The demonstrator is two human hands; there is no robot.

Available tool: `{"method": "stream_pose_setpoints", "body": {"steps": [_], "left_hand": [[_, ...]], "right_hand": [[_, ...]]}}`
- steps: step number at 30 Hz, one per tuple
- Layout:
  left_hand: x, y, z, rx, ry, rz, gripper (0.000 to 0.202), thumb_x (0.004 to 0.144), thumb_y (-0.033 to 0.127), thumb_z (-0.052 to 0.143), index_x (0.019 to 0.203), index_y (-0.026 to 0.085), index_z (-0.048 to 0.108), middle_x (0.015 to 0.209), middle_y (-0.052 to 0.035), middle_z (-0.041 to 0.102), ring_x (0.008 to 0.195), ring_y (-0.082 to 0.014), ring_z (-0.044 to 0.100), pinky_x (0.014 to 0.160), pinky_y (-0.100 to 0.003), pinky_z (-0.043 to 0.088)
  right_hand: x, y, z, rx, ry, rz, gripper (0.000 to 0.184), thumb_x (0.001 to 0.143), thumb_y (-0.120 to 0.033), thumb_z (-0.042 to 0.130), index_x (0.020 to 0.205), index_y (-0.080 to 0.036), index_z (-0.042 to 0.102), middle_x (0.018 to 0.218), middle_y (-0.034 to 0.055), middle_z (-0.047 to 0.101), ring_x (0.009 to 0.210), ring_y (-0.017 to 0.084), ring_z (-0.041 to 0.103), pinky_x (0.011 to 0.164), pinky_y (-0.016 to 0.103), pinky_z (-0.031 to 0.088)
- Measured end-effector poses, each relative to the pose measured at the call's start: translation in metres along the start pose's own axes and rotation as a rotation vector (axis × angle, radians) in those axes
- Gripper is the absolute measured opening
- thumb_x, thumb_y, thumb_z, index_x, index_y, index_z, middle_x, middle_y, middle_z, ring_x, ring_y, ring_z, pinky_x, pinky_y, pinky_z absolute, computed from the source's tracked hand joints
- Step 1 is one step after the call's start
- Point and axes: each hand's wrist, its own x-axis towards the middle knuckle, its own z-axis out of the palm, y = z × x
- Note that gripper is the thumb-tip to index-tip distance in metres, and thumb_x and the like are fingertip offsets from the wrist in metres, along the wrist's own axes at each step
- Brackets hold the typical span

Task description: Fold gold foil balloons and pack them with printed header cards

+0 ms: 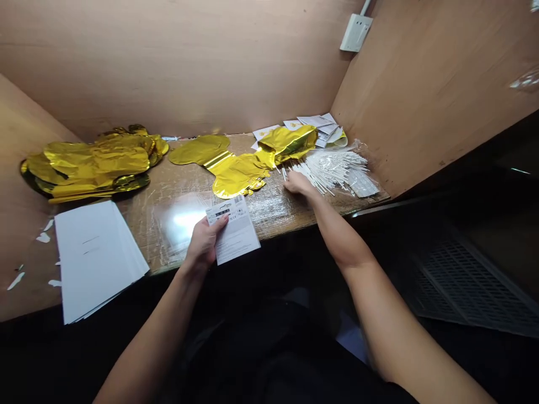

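Note:
My left hand (204,238) grips a white printed card packet (236,238) by its left edge, thumb on top. The packet has a hang slot and a barcode, and it is held over the table's front edge. At the left edge of a heap of thin white straws (332,168), my right hand (298,184) has its fingers curled together and pointing down. Whatever they pinch, if anything, is hidden. Just beyond both hands lie flat gold foil balloons (240,171), one of them partly over the straws.
A pile of gold foil balloons (92,163) lies at the left, behind a stack of white sheets (95,252). More printed cards (318,123) lie at the back right. Wooden panels enclose the table (164,207); a wall socket (356,32) sits at upper right.

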Motion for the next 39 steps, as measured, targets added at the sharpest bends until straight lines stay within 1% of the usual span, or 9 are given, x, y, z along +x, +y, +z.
{"method": "stream_pose_setpoints", "body": {"steps": [4,9,17,21,24,27,30,34,39], "left_hand": [[0.010,0.007,0.002,-0.048,0.058,-0.040,0.039,0.077,0.028,0.085,0.110,0.013,0.071,0.097,-0.0108,0.081,0.088,-0.0283,0.080,0.087,-0.043,0.069],[0.008,0.001,0.002,-0.058,0.037,0.001,0.045,0.079,0.033,0.083,0.116,0.014,0.067,0.102,-0.0104,0.080,0.090,-0.0270,0.079,0.088,-0.043,0.067],[-0.011,-0.013,0.012,-0.016,0.006,0.076,0.055,0.074,0.040,0.087,0.118,0.017,0.063,0.106,-0.0104,0.078,0.098,-0.0291,0.076,0.091,-0.044,0.062],[-0.022,-0.024,0.009,0.158,0.033,0.240,0.047,0.082,0.047,0.081,0.113,0.021,0.058,0.109,-0.0088,0.075,0.100,-0.0272,0.072,0.091,-0.041,0.058],[-0.017,-0.006,-0.015,0.580,0.013,0.354,0.041,0.091,0.056,0.072,0.110,0.021,0.061,0.111,-0.0121,0.071,0.109,-0.0316,0.068,0.096,-0.043,0.054],[0.004,0.039,-0.063,1.117,0.400,0.452,0.061,0.081,0.063,0.081,0.115,0.017,0.063,0.128,-0.0221,0.065,0.130,-0.0439,0.055,0.110,-0.052,0.044],[0.029,0.083,-0.116,1.516,0.621,0.210,0.083,0.065,0.071,0.089,0.116,0.009,0.065,0.139,-0.0356,0.057,0.138,-0.0567,0.044,0.115,-0.066,0.032],[0.047,0.109,-0.155,1.604,0.490,0.021,0.056,0.071,0.069,0.086,0.082,0.016,0.070,0.113,-0.0277,0.070,0.125,-0.0524,0.057,0.105,-0.059,0.043],[0.035,0.113,-0.159,1.241,0.436,0.224,0.041,0.082,0.048,0.083,0.068,0.021,0.055,0.070,-0.0100,0.067,0.084,-0.0306,0.071,0.077,-0.039,0.051]], "right_hand": [[-0.053,-0.013,0.003,0.382,-0.142,-0.223,0.030,0.095,-0.028,0.061,0.067,-0.019,0.056,0.059,0.0005,0.056,0.054,0.012,0.047,0.054,0.025,0.034],[-0.121,-0.043,0.014,0.944,-0.550,-0.456,0.037,0.087,-0.042,0.071,0.065,-0.022,0.050,0.053,-0.0071,0.042,0.048,0.007,0.029,0.047,0.022,0.021],[-0.124,-0.060,0.070,1.003,-0.181,-0.345,0.052,0.090,-0.070,0.068,0.076,-0.022,0.055,0.066,-0.0035,0.052,0.059,0.012,0.043,0.054,0.025,0.037],[-0.152,-0.057,0.101,1.199,-0.340,-0.240,0.056,0.096,-0.076,0.059,0.114,-0.024,0.066,0.092,0.0050,0.073,0.079,0.022,0.067,0.074,0.037,0.059],[-0.178,-0.050,0.110,1.252,-0.322,-0.266,0.053,0.097,-0.063,0.068,0.135,-0.026,0.065,0.123,0.0103,0.076,0.114,0.031,0.072,0.102,0.048,0.059],[-0.194,-0.040,0.111,1.320,-0.356,-0.199,0.051,0.099,-0.059,0.068,0.138,-0.027,0.065,0.131,0.0121,0.076,0.121,0.036,0.072,0.101,0.053,0.062],[-0.200,-0.034,0.113,1.356,-0.426,-0.159,0.047,0.098,-0.058,0.072,0.134,-0.028,0.069,0.132,0.0126,0.076,0.118,0.037,0.075,0.097,0.055,0.064],[-0.198,-0.036,0.120,1.361,-0.418,-0.157,0.050,0.095,-0.059,0.074,0.135,-0.029,0.070,0.131,0.0129,0.077,0.116,0.039,0.075,0.094,0.056,0.065],[-0.192,-0.042,0.119,1.381,-0.435,-0.165,0.048,0.092,-0.059,0.077,0.127,-0.027,0.074,0.126,0.0125,0.079,0.113,0.038,0.076,0.094,0.054,0.065]]}}
